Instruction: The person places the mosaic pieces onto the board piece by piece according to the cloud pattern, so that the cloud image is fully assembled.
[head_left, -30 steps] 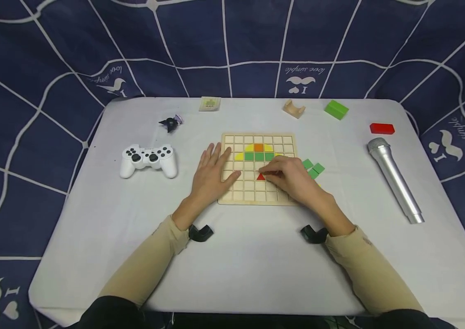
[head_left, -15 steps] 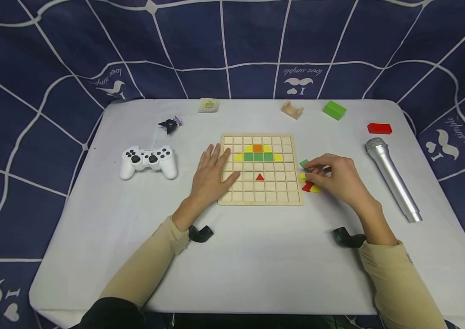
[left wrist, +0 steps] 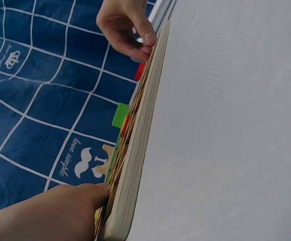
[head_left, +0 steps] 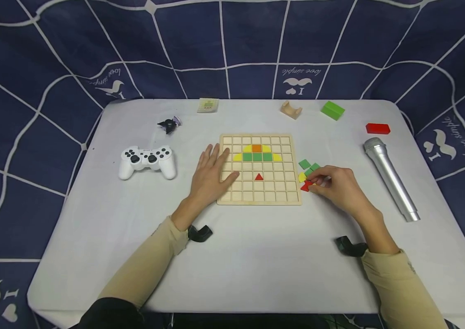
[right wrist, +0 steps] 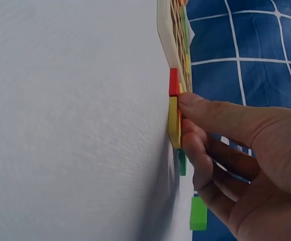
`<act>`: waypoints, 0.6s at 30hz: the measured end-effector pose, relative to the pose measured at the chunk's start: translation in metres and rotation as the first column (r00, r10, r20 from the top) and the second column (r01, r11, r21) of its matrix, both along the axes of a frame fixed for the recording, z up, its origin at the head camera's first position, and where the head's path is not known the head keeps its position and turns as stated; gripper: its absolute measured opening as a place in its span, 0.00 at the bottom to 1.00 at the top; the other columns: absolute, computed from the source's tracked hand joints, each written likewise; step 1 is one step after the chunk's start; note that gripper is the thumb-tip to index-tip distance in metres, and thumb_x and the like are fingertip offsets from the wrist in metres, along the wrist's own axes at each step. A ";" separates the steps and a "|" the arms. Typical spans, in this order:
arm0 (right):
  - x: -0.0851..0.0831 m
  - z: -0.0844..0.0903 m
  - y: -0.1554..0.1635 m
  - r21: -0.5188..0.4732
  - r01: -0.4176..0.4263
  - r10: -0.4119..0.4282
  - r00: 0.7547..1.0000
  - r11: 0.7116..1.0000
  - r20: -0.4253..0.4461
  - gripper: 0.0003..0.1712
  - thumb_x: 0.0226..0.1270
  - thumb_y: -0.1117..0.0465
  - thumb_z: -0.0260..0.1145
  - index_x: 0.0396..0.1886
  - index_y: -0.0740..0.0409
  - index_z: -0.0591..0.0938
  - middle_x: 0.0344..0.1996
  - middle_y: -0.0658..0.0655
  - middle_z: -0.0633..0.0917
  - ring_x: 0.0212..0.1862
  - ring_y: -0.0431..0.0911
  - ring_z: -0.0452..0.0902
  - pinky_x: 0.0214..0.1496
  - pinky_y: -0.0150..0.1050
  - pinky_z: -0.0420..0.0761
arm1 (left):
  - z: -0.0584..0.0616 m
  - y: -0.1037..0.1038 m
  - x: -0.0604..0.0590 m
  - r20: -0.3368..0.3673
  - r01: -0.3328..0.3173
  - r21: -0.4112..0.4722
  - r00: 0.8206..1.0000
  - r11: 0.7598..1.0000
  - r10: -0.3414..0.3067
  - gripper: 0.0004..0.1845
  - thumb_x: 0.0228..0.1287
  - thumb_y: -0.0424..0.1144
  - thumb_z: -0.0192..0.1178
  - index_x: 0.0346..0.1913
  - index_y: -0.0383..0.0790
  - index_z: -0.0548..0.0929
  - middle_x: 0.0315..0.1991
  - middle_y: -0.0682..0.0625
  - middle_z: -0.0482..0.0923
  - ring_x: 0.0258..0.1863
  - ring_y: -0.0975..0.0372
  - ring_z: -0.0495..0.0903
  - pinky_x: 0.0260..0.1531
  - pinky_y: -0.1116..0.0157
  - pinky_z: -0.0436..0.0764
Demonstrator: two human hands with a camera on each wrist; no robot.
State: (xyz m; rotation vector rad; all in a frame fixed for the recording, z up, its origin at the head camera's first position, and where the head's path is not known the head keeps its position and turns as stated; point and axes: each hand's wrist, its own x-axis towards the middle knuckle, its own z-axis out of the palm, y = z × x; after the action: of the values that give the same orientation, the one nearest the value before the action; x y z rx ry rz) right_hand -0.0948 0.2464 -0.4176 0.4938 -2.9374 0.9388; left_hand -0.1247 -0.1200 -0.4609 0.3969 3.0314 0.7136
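Note:
A wooden grid board [head_left: 257,200] lies mid-table, holding an orange piece [head_left: 257,148], a green row [head_left: 257,157] with yellow ends, and a red triangle [head_left: 259,177]. My left hand [head_left: 209,176] rests flat on the board's left edge, fingers straight; its wrist view shows that hand [left wrist: 50,213] against the board's side [left wrist: 135,150]. My right hand [head_left: 333,183] is just right of the board over loose pieces. Thumb and forefinger pinch a yellow piece [right wrist: 173,123] lying on the table next to a red piece [head_left: 305,186]. Green pieces [head_left: 304,163] lie just beyond.
A white game controller [head_left: 146,160] sits left of the board and a silver microphone [head_left: 388,178] to the right. Along the far edge are a small dark toy [head_left: 168,124], a card [head_left: 208,105], a wooden arch block [head_left: 291,109], a green block [head_left: 332,110] and a red block [head_left: 377,129].
My right hand left the red triangle on the board, moved right to the loose pieces and settled on the yellow one. The left hand has stayed put.

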 end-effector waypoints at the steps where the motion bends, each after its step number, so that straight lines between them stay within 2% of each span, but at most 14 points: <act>1: 0.000 0.000 0.000 0.004 0.005 -0.005 1.000 1.000 0.006 0.14 0.54 0.71 0.83 0.40 0.58 0.91 0.30 0.51 0.88 0.35 0.47 0.80 0.34 0.28 0.74 | 0.000 0.000 0.000 -0.002 0.002 0.002 1.000 1.000 -0.002 0.44 0.76 0.62 0.55 0.85 0.45 0.57 0.86 0.39 0.44 0.87 0.48 0.37 0.86 0.54 0.35; 11: -0.001 0.002 0.000 -0.002 0.027 -0.026 0.993 1.000 0.116 0.11 0.59 0.69 0.81 0.40 0.57 0.89 0.30 0.53 0.86 0.36 0.47 0.77 0.33 0.28 0.74 | 0.001 -0.001 -0.001 -0.016 0.004 0.006 1.000 1.000 -0.003 0.43 0.76 0.61 0.55 0.85 0.44 0.58 0.86 0.38 0.45 0.87 0.48 0.38 0.86 0.54 0.36; 18: -0.001 0.008 0.002 0.001 0.004 -0.004 0.994 1.000 0.107 0.10 0.58 0.66 0.82 0.34 0.51 0.88 0.28 0.50 0.85 0.35 0.46 0.77 0.34 0.28 0.74 | 0.000 0.000 0.000 -0.018 0.008 0.013 1.000 1.000 -0.008 0.44 0.76 0.61 0.56 0.85 0.43 0.58 0.86 0.38 0.45 0.87 0.47 0.38 0.86 0.53 0.36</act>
State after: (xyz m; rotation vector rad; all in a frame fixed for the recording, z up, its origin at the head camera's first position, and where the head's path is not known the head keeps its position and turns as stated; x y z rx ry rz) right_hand -0.0961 0.2487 -0.4094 0.4509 -3.0323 0.9947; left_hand -0.1252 -0.1196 -0.4607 0.4183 3.0416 0.7331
